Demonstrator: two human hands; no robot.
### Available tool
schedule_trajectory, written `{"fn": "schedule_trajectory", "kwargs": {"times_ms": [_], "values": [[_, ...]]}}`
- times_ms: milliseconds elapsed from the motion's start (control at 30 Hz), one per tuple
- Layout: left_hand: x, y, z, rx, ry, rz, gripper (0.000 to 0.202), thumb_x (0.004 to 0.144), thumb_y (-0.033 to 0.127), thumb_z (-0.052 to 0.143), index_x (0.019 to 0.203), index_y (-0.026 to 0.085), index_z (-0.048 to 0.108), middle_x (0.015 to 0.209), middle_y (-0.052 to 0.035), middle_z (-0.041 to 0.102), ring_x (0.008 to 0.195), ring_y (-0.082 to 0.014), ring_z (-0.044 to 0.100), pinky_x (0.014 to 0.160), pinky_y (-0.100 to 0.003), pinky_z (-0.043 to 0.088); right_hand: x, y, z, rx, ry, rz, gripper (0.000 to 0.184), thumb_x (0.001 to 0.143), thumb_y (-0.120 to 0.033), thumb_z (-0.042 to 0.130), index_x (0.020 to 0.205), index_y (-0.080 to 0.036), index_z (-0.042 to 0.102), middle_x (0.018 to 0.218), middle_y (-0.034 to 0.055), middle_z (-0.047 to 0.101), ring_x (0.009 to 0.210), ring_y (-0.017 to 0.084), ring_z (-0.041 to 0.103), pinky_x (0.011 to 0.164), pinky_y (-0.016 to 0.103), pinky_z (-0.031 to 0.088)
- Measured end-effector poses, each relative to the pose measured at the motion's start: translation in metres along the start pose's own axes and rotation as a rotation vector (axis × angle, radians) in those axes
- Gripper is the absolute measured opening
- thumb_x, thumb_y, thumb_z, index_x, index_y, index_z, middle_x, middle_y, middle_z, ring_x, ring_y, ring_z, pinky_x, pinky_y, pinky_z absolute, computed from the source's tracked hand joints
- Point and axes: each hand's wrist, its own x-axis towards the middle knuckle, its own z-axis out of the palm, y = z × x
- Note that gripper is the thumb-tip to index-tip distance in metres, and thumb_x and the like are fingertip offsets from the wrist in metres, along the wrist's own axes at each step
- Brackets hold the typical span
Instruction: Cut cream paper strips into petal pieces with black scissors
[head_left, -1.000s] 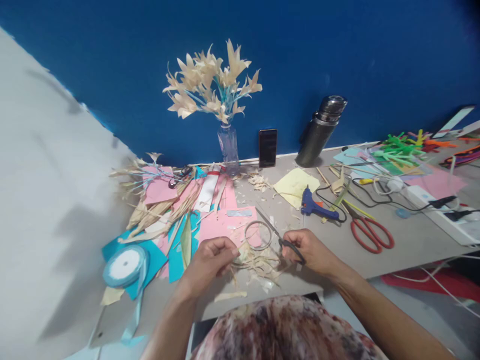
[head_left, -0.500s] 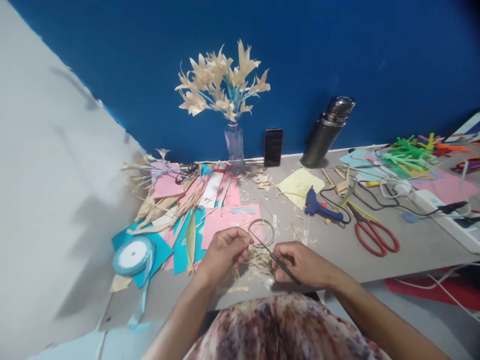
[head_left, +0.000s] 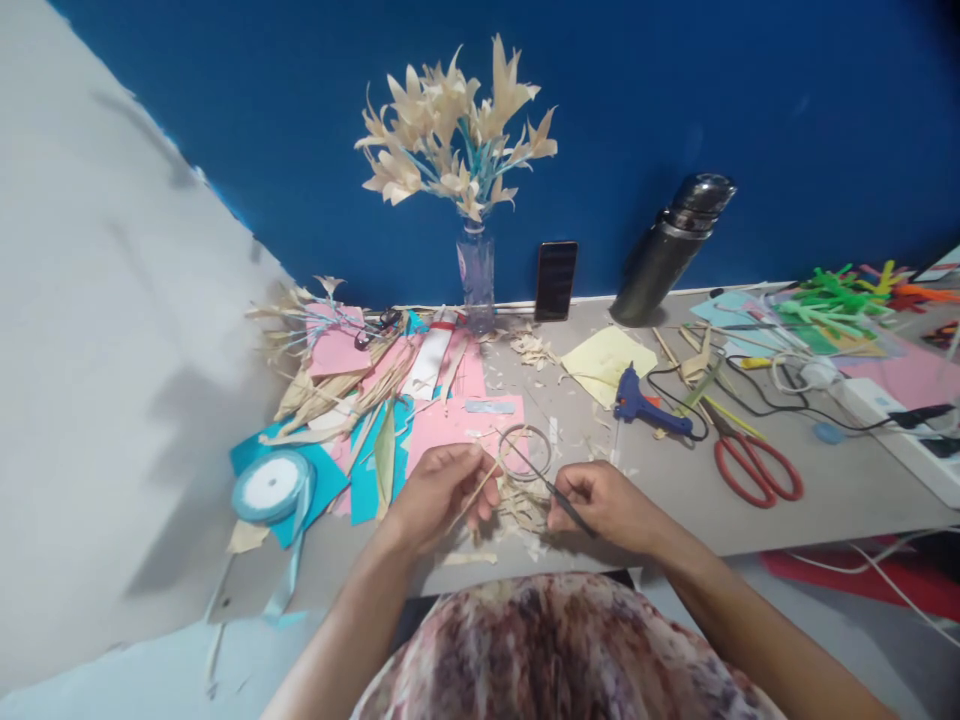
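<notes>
My left hand [head_left: 448, 492] is closed, thumb against fingers, on a thin tan strip [head_left: 480, 487] that looks like dried husk. In my closed right hand [head_left: 596, 505] is a slim dark pointed tool [head_left: 564, 497] with a thicker handle; its exact kind is unclear. The tool's thin end reaches up and left across a ring-shaped roll [head_left: 550, 455] lying on the table, just beyond both hands. Shredded tan husk scraps [head_left: 523, 505] lie between the hands. Pink paper [head_left: 450, 437] is under and behind the left fingers.
A blue glue gun [head_left: 646, 405] and red-handled scissors [head_left: 759, 470] lie at right, with cables and a power strip [head_left: 900, 410]. Behind stand a bottle of husk flowers [head_left: 478, 275], a phone [head_left: 556, 282] and a flask [head_left: 671, 255]. A blue ribbon spool [head_left: 274, 487] sits left.
The tan strip now shows clearly in my left hand, which has turned slightly. The tool's tip now points past the left fingers, over the ring. The whole view has shifted slightly.
</notes>
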Motion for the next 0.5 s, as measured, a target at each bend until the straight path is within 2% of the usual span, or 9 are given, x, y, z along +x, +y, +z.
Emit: {"fn": "schedule_trajectory", "kwargs": {"times_ms": [100,200,367,500], "values": [[0.0,0.001,-0.007,-0.087,-0.018,-0.027,0.04,0.08,0.049,0.067,0.08,0.009,0.067,0.067,-0.0125,0.073,0.052,-0.0195,0.067,0.048,-0.028,0.055,0.0,0.003,-0.002,-0.025,0.0,-0.004,0.03,0.072,-0.039,0.075,0.063,-0.017,0.057,0.056,-0.0052,0.049,0.054,0.01,0.039,0.048,0.021,0.027],[0.0,0.001,-0.015,-0.077,-0.04,-0.035,0.039,0.081,0.046,0.067,0.081,0.007,0.068,0.07,-0.0158,0.074,0.057,-0.0219,0.069,0.053,-0.031,0.057,0.001,0.008,-0.004,-0.055,0.012,-0.009,0.032,0.074,-0.042,0.073,0.064,-0.017,0.057,0.056,-0.0049,0.048,0.055,0.01,0.039,0.049,0.021,0.028],[0.001,-0.003,-0.02,-0.011,-0.053,-0.046,0.036,0.078,0.044,0.07,0.08,0.008,0.07,0.071,-0.0146,0.074,0.058,-0.0214,0.069,0.053,-0.029,0.054,0.003,0.013,-0.003,-0.08,0.03,-0.003,0.037,0.076,-0.046,0.071,0.063,-0.017,0.054,0.056,-0.0063,0.041,0.053,0.009,0.032,0.048,0.021,0.024],[0.006,-0.005,-0.013,0.08,-0.049,0.027,0.027,0.075,0.035,0.076,0.077,0.009,0.071,0.066,-0.0066,0.069,0.056,-0.0109,0.061,0.053,-0.02,0.046,0.005,0.009,-0.001,-0.09,0.013,0.0,0.038,0.076,-0.048,0.071,0.063,-0.017,0.052,0.056,-0.0061,0.041,0.054,0.009,0.033,0.049,0.021,0.025]]}}
